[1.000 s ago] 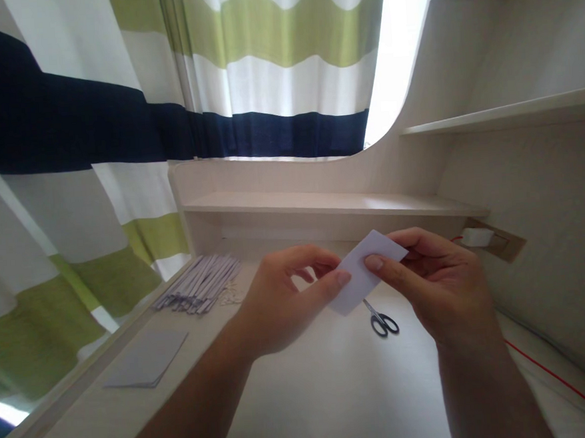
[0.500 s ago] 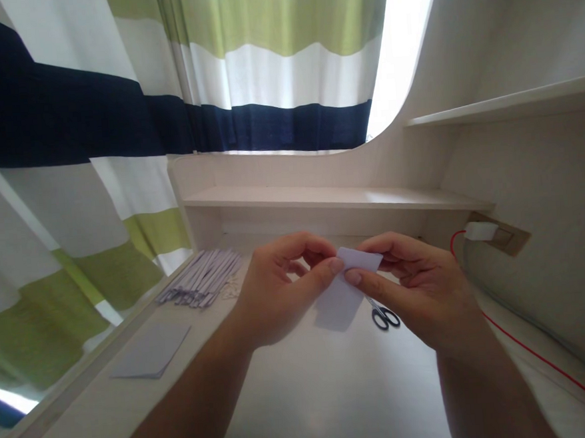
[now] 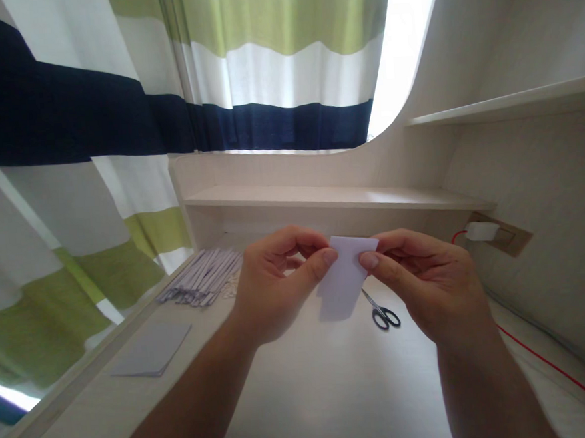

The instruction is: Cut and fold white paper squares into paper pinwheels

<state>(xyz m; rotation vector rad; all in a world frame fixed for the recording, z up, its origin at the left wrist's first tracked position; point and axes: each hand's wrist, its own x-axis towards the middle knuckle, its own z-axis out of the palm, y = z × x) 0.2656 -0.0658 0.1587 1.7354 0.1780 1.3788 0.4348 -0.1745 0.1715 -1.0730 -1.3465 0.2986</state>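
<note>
A small white sheet of paper (image 3: pixel 345 269) is held up above the desk between both hands. My left hand (image 3: pixel 284 283) pinches its left edge near the top between thumb and fingers. On the opposite edge, my right hand (image 3: pixel 421 277) grips it with the thumb in front and the fingers mostly behind. Below the paper and to its right lies a pair of scissors (image 3: pixel 385 316) with dark handles, blades pointing away. A stack of white paper (image 3: pixel 151 349) rests on the desk at the left.
Many thin paper strips (image 3: pixel 201 279) lie in a pile at the back left, beside some small pale bits (image 3: pixel 230 287). A low shelf (image 3: pixel 321 197) runs along the back of the desk. At the right are a white plug (image 3: pixel 481 231) and a red cable (image 3: pixel 558 364).
My hands have drawn slightly apart. The paper's top edge, which was folded or bent over toward me, now stands up and the sheet looks flatter.
</note>
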